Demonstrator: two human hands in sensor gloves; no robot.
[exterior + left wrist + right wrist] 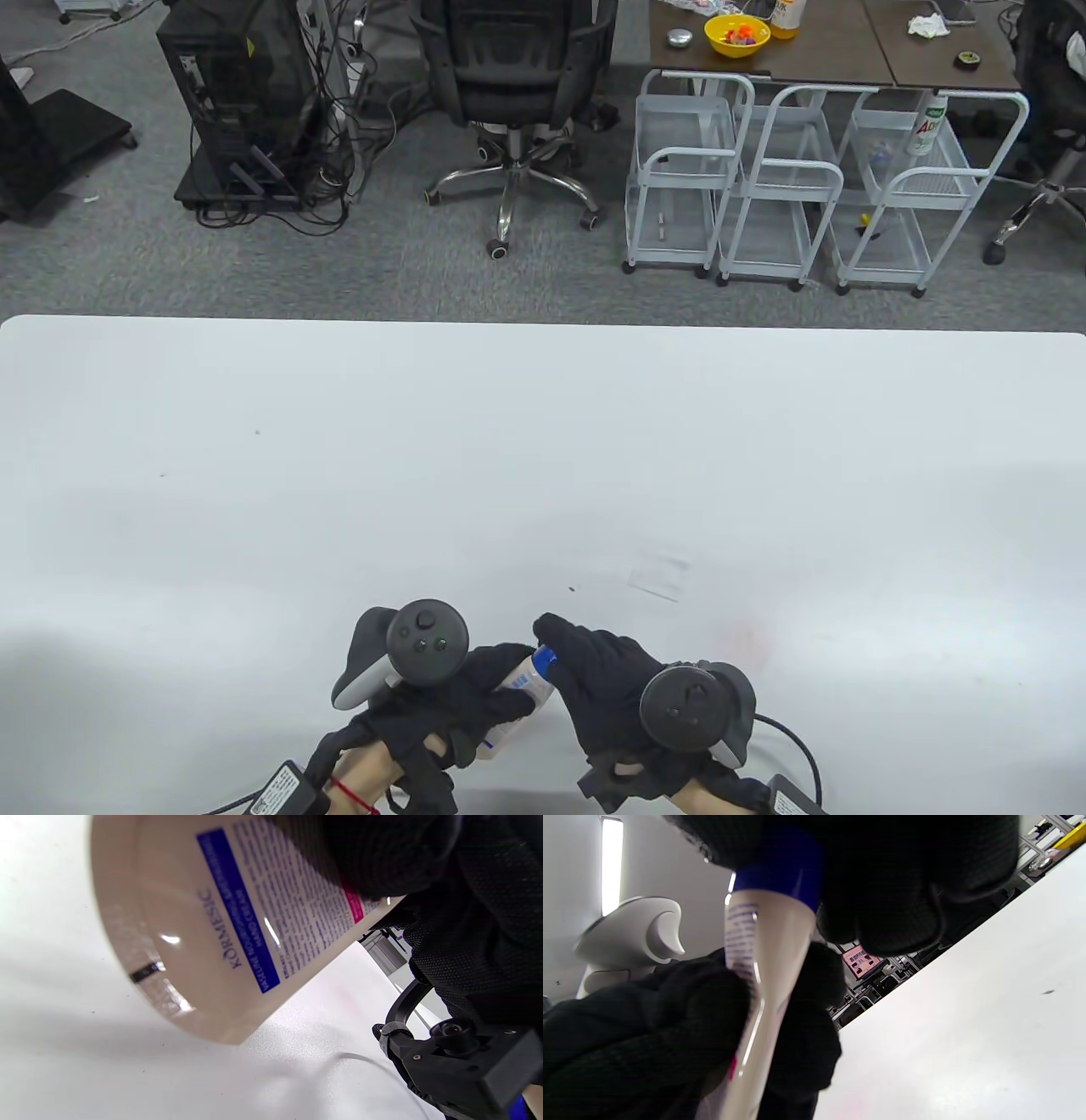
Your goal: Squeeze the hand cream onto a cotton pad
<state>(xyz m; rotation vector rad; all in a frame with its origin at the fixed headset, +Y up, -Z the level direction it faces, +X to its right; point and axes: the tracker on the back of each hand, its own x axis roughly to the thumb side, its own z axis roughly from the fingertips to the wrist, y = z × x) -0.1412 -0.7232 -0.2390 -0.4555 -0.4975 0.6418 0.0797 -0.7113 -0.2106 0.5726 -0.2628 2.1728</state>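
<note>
Cream-coloured glossy tube between black knit-gloved hands, blue cap under right fingers.

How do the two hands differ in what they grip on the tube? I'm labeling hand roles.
The left hand grips the hand cream tube around its cream-coloured body; the right hand grips its blue cap. The left sits nearer the crimped end, the right at the top. Both wear black gloves.
</note>
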